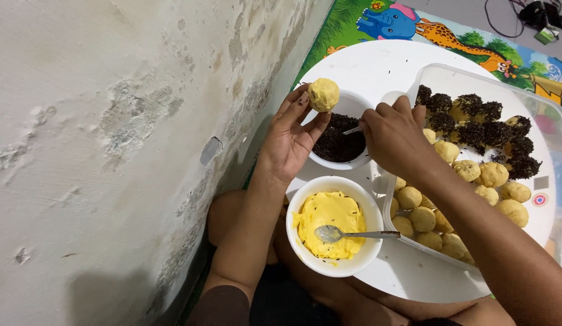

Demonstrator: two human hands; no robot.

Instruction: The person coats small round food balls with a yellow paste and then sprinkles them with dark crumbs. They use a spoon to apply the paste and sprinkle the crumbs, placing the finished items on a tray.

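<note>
- Round white tray (377, 66) on a cartoon-animal play mat (450, 33), a stained plaster wall (112, 121) rising on the left.
- Left hand (290, 139) holds a pale yellow dough ball (324, 94) up on its fingertips, fingers cupped loosely around it, right over the rim of the sprinkles bowl (340, 145).
- Ball looks bare, matte and slightly rough, with no coating on it.
- Right hand (392, 136) is closed around a small spoon handle (352, 130), its tip down in the dark chocolate sprinkles.
- By my read this is the coating step; the next move calls for keeping the ball over the bowl and turning it so the sprinkles cover it evenly.
- Nearer the person, a white bowl of yellow cream (332, 226) with a spoon (347, 233) resting in it.
- To the right, a clear plastic container (555, 121) holds coated dark balls at the far end and plain ones (423, 218) nearer.
</note>
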